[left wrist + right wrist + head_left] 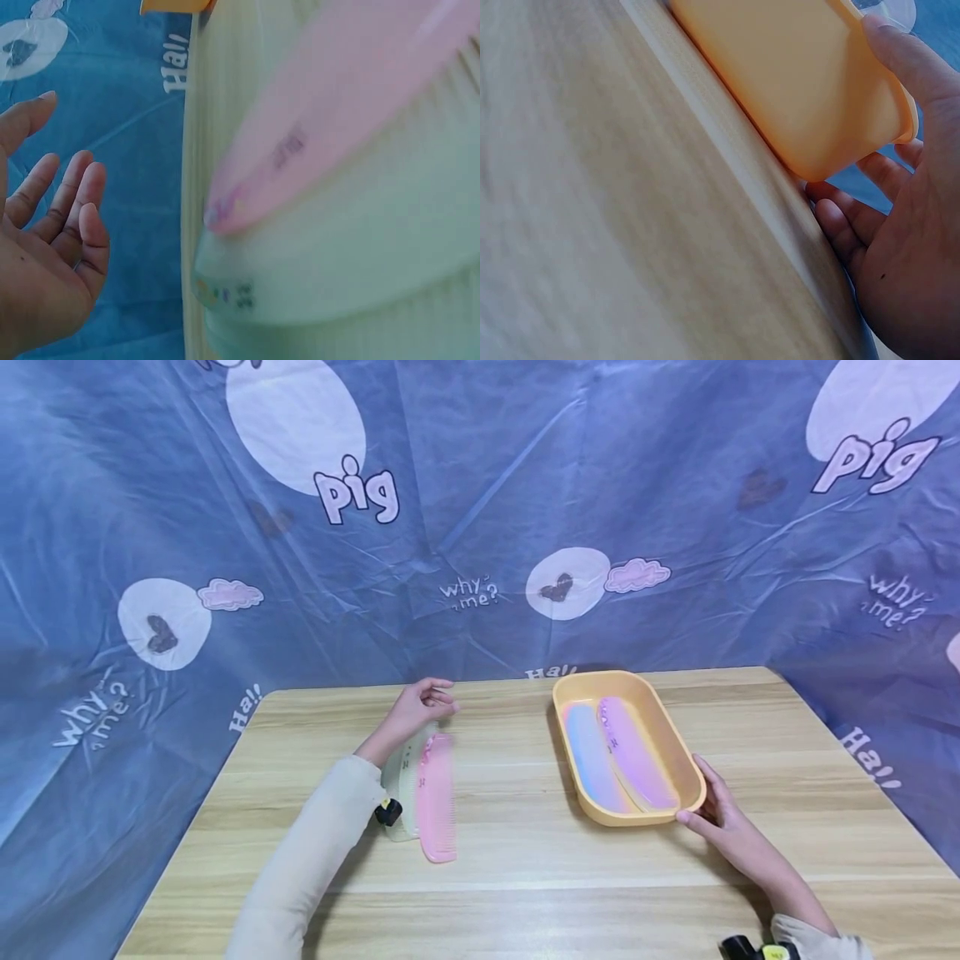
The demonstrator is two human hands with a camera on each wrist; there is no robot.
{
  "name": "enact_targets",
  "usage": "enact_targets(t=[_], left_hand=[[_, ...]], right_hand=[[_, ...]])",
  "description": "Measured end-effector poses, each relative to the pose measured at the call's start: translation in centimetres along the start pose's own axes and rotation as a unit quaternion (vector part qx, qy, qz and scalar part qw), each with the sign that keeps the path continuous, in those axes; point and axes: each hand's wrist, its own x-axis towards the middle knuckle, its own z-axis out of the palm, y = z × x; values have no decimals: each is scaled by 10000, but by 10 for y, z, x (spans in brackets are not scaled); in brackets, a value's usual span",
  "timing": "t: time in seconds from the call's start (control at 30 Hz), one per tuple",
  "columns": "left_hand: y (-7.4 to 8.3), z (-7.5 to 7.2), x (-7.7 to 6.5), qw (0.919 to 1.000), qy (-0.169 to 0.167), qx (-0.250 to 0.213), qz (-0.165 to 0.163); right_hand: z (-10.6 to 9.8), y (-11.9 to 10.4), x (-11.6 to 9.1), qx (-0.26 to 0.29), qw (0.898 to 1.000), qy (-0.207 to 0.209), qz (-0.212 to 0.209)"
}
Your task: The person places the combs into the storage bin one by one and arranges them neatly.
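My left hand (425,706) hovers over the far end of the combs on the left, its fingers loosely bent with nothing between them. Below lies a pink comb (437,802), overlapping a pale green comb (408,777) that my forearm partly covers. In the left wrist view the pink comb (300,127) rests across the green one (337,247). My right hand (723,827) grips the near right corner of a yellow tray (667,727), thumb on the rim and fingers curled around the outside. Inside the tray lie a blue-and-pink comb (592,760) and a purple comb (637,756).
The wooden table (517,843) reaches back to a blue printed cloth (480,510) hanging behind it and along both sides. Bare tabletop separates the combs on the left from the tray.
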Motion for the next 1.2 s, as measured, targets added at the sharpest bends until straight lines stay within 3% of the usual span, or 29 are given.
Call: enact_targets(t=[0.4,0.67,0.9,1.2], left_hand=[[-21,-12,-15,9997,-160,76,-181],[-10,-18,-30,9968,-456,403,-519],[-40,-18,-26,9956,-403,666,-514],[-43,-16,-29,9942,-401,899,-429]], right_hand=[[-1,1,-1,98,9999,-78,8],[-2,0,-1,138,9998,-131,39],[-3,0,-2,130,9998,-140,-9],[-3,-1,-3,106,9998,-133,-89]])
